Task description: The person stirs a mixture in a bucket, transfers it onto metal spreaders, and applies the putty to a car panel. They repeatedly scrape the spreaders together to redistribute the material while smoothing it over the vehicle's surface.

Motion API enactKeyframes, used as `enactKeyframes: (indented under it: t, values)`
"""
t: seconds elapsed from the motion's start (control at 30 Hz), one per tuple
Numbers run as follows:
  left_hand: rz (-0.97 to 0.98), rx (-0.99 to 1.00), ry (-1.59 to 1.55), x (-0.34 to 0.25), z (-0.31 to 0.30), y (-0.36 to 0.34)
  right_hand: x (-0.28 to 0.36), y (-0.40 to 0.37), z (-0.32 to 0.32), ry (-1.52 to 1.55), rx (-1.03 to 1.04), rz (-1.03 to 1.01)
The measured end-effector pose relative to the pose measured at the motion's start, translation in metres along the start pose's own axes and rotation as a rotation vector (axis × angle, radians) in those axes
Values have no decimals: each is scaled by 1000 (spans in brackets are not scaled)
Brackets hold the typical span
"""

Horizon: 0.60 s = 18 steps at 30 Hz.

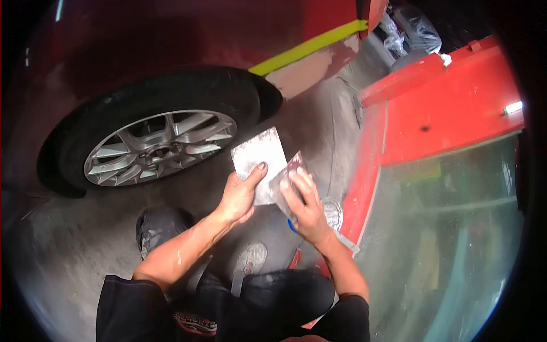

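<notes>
A flat, pale rectangular plate (263, 149) with worn, smeared edges is gripped by my left hand (239, 196), the thumb lying across its face. My right hand (306, 208) has its fingers spread over a thin grey-brown sheet (289, 176), whose pointed corner sticks up above the fingertips. The sheet's left edge meets or overlaps the plate's right side. Both hands are near the middle of the view, beyond my knees and close to the car wheel.
A dark red car body (188, 34) with a wheel (162, 149) fills the upper left. Yellow tape (307, 48) borders a pale patch (302, 73). A red panel with glass (439, 108) stands right. A round tin (331, 214) is behind my right wrist.
</notes>
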<state>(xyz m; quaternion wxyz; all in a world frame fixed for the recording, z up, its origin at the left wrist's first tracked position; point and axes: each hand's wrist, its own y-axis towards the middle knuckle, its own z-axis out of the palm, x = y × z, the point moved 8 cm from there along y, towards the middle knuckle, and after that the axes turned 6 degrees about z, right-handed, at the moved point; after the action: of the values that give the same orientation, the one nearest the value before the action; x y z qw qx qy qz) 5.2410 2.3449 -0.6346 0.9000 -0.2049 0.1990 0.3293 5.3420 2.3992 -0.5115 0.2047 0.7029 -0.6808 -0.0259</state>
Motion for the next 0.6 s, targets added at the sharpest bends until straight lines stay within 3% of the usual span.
enactKeyframes:
  t: [0.2,0.3,0.33,0.4,0.5,0.6]
  values:
    - [30,39,-87,-11,10,-4,-42,-25,-10,-144,109,199]
    - [46,51,-105,-22,12,-4,-48,-45,-9,-61,228,294]
    - [69,39,-102,-24,10,-3,-51,-48,-12,259,95,394]
    - [121,16,-91,-24,8,-2,-70,-79,-8,547,85,838]
    - [97,-4,-98,-17,15,-5,-65,-93,13,1121,-121,1114]
    - [36,92,-84,0,24,-12,-68,-95,34,1385,-211,1291]
